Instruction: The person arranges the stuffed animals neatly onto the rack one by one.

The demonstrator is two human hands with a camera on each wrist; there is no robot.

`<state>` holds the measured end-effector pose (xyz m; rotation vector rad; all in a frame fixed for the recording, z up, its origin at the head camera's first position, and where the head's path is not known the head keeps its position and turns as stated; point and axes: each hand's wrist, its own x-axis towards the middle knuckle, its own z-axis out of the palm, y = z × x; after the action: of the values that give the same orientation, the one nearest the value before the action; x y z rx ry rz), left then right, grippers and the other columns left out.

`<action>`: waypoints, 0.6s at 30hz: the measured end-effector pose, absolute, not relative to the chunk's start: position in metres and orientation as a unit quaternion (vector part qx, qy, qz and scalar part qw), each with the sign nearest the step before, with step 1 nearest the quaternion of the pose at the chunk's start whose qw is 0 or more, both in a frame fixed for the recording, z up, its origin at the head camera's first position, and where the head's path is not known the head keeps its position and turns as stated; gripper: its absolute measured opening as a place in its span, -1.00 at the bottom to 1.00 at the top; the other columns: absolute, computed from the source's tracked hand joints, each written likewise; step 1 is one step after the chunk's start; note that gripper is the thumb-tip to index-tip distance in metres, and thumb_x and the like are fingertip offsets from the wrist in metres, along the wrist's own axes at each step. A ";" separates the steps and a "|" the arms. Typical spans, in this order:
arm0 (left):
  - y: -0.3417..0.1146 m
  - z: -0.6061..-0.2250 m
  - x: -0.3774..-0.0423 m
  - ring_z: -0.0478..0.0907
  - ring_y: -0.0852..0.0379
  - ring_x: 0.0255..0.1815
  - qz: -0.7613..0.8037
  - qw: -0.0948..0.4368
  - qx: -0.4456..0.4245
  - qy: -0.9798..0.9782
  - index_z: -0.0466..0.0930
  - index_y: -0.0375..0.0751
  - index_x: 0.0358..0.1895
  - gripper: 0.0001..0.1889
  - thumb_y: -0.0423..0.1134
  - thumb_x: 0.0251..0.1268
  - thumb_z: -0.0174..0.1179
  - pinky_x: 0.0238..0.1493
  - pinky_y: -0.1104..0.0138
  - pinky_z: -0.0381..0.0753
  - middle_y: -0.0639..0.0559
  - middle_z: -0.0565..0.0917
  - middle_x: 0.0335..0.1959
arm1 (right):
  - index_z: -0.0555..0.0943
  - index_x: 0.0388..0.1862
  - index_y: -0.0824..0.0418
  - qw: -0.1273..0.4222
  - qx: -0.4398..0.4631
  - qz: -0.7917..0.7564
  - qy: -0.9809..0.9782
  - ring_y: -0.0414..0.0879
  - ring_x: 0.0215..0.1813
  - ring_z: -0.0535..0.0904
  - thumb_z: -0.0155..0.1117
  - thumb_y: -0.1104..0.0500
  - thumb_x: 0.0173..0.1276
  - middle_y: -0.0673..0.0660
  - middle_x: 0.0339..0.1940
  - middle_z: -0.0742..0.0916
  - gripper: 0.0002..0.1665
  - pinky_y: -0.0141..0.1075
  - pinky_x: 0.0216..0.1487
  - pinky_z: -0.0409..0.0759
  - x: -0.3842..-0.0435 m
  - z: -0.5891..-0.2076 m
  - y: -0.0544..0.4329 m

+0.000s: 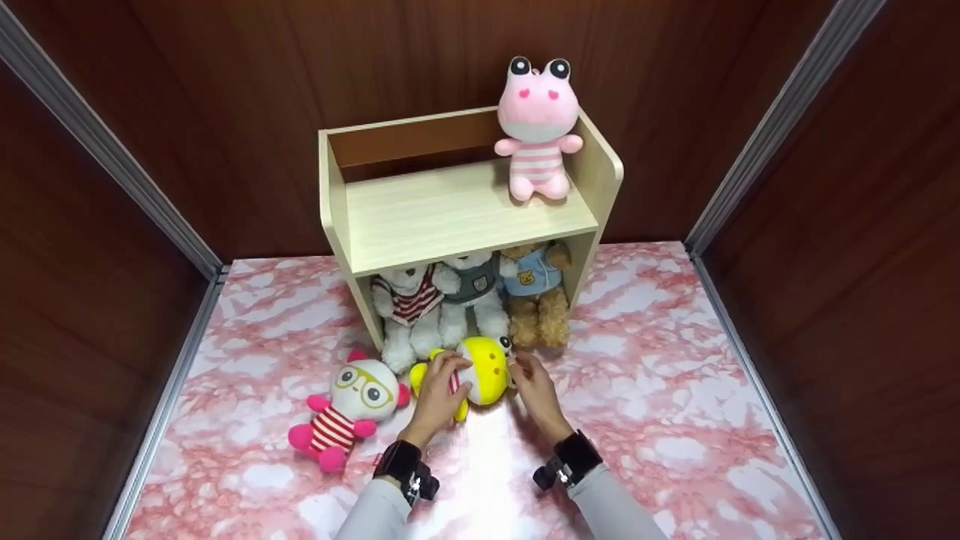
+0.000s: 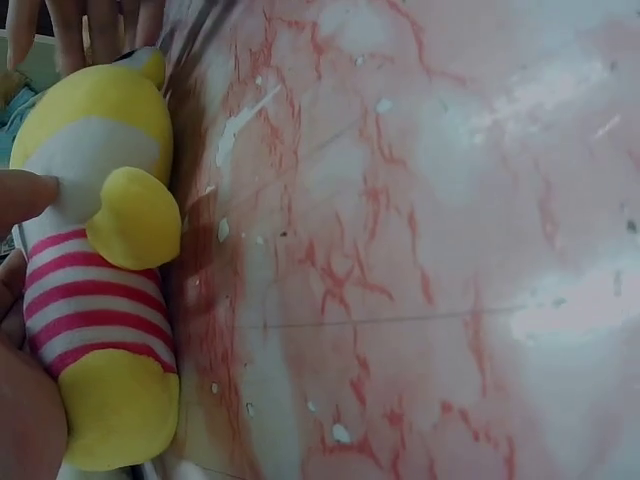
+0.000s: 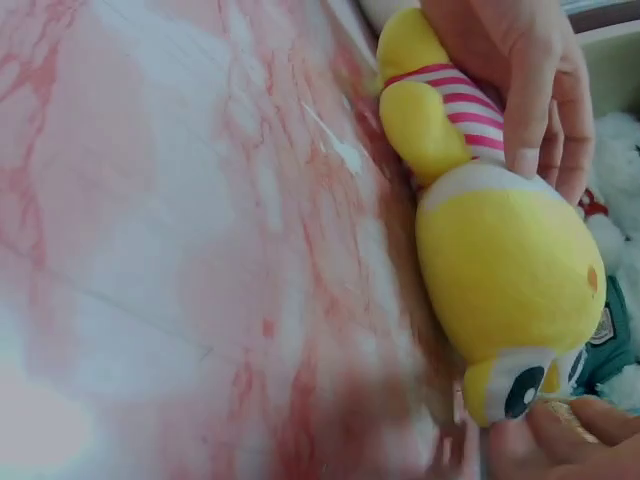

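Observation:
A yellow plush frog [image 1: 487,371] with a red-and-white striped body lies on its back on the floor, its head to the right. My left hand [image 1: 441,394] grips its body, thumb at the neck and fingers over the far side. At the bulging eyes [image 3: 522,392], my right hand [image 1: 537,388] pinches the top of the head with curled fingertips. To the left lies a plush panda [image 1: 365,394] with pink limbs, yellow glasses and a striped body; neither hand touches it.
Behind the hands stands a light wooden shelf [image 1: 450,217]. A pink plush frog [image 1: 536,112] sits on its upper board at the right. Below sit two white bears [image 1: 472,289] and a brown bear [image 1: 534,281] in blue. Brown panels [image 1: 840,262] wall in the marbled pink floor [image 1: 675,450].

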<state>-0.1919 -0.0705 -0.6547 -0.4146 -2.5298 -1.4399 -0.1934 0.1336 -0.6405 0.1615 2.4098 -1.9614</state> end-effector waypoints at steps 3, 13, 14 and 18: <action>-0.068 -0.655 -0.192 0.43 -0.22 0.33 -0.488 0.104 -0.138 -0.856 0.66 -0.20 0.07 -0.65 -0.47 0.23 0.39 0.36 -0.08 0.41 -0.18 0.51 0.27 | 0.45 0.39 0.46 0.038 0.047 -0.627 0.777 0.17 0.15 0.61 0.17 -0.03 0.60 0.39 0.19 0.67 -0.35 0.00 0.15 0.64 -0.196 -0.643 0.131; -0.068 -0.652 -0.189 0.40 -0.21 0.37 -0.490 0.096 -0.137 -0.856 0.65 -0.25 0.06 -0.65 -0.51 0.20 0.38 0.39 -0.06 0.39 -0.22 0.50 0.27 | 0.47 0.38 0.44 0.074 0.053 -0.600 0.795 0.22 0.32 0.53 0.39 -0.16 0.39 0.40 0.31 0.62 -0.16 0.04 0.37 0.48 -0.197 -0.647 0.121; -0.068 -0.651 -0.188 0.40 -0.21 0.37 -0.490 0.093 -0.137 -0.856 0.65 -0.25 0.06 -0.64 -0.51 0.19 0.39 0.39 -0.06 0.39 -0.21 0.50 0.27 | 0.49 0.36 0.45 0.072 0.052 -0.601 0.794 0.20 0.26 0.57 0.42 -0.13 0.38 0.39 0.27 0.64 -0.17 0.01 0.32 0.53 -0.197 -0.648 0.121; -0.069 -0.647 -0.185 0.41 -0.20 0.35 -0.497 0.082 -0.141 -0.852 0.64 -0.25 0.10 -0.61 -0.50 0.18 0.39 0.38 -0.07 0.41 -0.19 0.50 0.27 | 0.53 0.29 0.47 0.056 0.054 -0.611 0.787 0.12 0.08 0.63 0.46 -0.03 0.35 0.36 0.16 0.69 -0.26 -0.12 0.12 0.64 -0.198 -0.651 0.121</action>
<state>-0.1852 -0.0689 -0.6465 -0.4203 -2.5457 -1.4845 -0.1975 0.1211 -0.6505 0.1634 2.3898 -1.8555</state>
